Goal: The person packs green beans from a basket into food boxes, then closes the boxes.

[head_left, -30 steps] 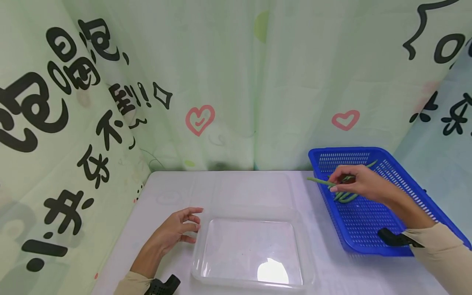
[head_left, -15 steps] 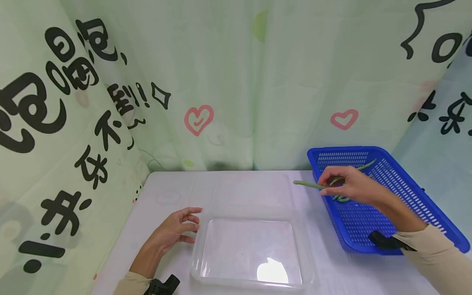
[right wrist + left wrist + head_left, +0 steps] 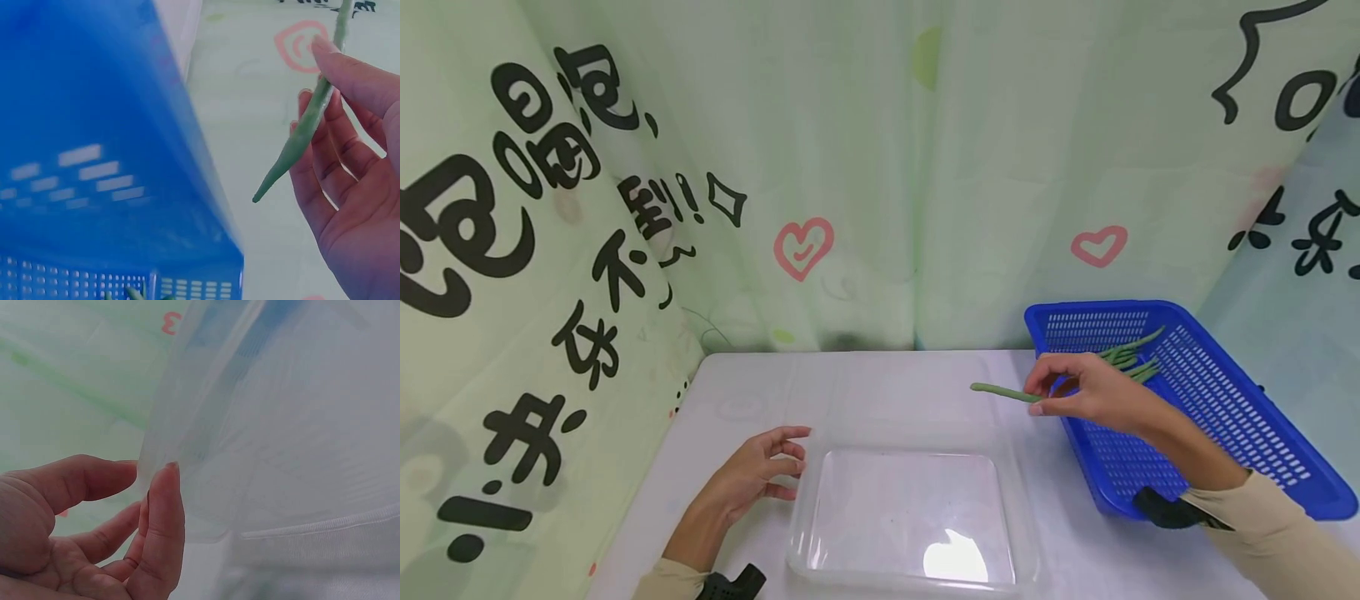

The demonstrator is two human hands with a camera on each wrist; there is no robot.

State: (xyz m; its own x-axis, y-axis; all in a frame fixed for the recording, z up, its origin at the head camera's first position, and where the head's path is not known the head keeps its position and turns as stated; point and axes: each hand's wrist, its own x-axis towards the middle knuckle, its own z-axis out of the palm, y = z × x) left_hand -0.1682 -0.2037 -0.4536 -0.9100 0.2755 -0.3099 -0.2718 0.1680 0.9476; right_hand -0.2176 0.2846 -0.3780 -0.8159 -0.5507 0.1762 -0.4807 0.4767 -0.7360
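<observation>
My right hand (image 3: 1090, 392) pinches a long green bean (image 3: 1000, 390) between thumb and fingers, just off the left side of the blue basket (image 3: 1157, 483). One tapered end of the bean (image 3: 290, 153) hangs below the fingers in the right wrist view. More green beans (image 3: 1131, 354) lie in the basket behind that hand. A clear plastic container (image 3: 910, 517) stands on the white table, with nothing in it. My left hand (image 3: 752, 471) is at its left wall, fingers loosely bent and spread. In the left wrist view, the fingertips (image 3: 167, 478) are right at the container's edge.
White cloth covers the table (image 3: 760, 383). Pale green curtains (image 3: 865, 167) with black writing and pink hearts hang behind and along the left side. A black wrist strap (image 3: 1168, 508) sits on the right sleeve.
My right hand has moved left and slightly toward me, out of the basket with the green bean, uncovering the beans behind it. My left hand and the container stay in place.
</observation>
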